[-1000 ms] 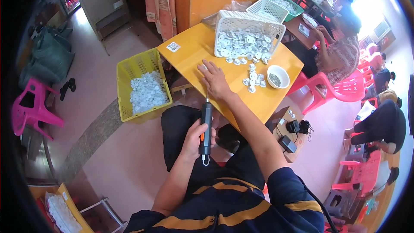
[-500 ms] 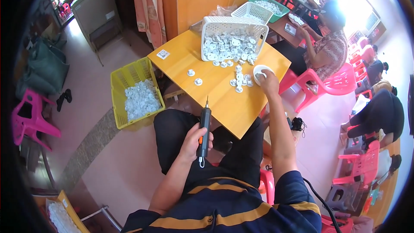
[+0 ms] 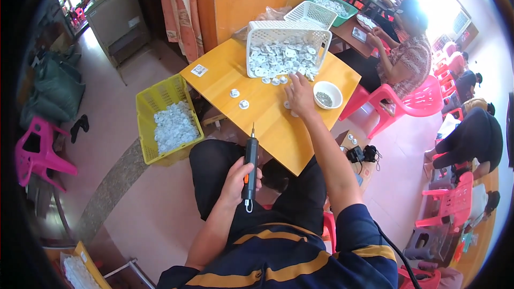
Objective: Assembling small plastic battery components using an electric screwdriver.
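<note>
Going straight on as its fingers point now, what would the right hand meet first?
The right hand would probably meet the white pieces at the mouth of the white basket first, though depth is unclear.

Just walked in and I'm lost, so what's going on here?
A person holds a screwdriver in the left grip, tip pointing away. The right grip is at the loose white parts on the table, left of the bowl; whether it holds one is hidden. Two parts lie apart, nearer the screwdriver.
</note>
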### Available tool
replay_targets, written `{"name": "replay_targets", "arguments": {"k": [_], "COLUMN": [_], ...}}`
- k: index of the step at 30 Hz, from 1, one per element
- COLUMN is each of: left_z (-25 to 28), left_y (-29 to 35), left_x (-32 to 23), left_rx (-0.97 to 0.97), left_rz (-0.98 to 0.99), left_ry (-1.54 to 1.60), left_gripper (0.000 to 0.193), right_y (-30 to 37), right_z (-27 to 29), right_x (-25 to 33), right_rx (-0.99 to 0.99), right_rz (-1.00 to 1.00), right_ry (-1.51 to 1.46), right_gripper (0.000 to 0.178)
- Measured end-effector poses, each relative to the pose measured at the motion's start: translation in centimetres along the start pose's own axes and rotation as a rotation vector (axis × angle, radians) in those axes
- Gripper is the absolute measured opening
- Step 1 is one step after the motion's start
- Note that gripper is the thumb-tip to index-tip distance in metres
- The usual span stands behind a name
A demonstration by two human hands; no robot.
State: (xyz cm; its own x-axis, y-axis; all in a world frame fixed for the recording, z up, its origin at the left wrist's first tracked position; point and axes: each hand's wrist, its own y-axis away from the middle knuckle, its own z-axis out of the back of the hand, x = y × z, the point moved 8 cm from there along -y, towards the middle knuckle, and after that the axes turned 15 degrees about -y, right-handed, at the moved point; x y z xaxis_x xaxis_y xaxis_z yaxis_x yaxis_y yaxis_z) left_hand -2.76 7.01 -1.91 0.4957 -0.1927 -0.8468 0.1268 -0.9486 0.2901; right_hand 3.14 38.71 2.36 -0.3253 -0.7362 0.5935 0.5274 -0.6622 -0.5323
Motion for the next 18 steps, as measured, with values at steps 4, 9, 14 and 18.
{"name": "replay_targets", "arguments": {"k": [4,9,14,18], "left_z": [0.2,0.9,0.7,0.1], "left_y": [0.0,-0.2,0.9,0.6], "left_x": [-0.3,0.0,-0.2,-0.1], "left_rx": [-0.028,-0.045,-0.113,-0.073], "left_rz": [0.003,-0.011,-0.050,-0.044], "left_ry": [0.027,0.007,-0.017,-0.014], "left_gripper": [0.031,0.039,0.042,0.043], "right_y": [-2.3,-5.1,-3.9,-3.2], "right_z": [-0.2,-0.9,-2.1,-1.3], "right_x": [-3.1,-7.9,-8.7,-7.2], "right_rx": [-0.108,-0.027,0.042,0.034], "right_rz": [-0.185,-0.437,-0.622,-0.555], "right_ry": [0.130,0.319,0.238,0.224], "right_gripper": [0.056,0.068,0.071,0.067]}}
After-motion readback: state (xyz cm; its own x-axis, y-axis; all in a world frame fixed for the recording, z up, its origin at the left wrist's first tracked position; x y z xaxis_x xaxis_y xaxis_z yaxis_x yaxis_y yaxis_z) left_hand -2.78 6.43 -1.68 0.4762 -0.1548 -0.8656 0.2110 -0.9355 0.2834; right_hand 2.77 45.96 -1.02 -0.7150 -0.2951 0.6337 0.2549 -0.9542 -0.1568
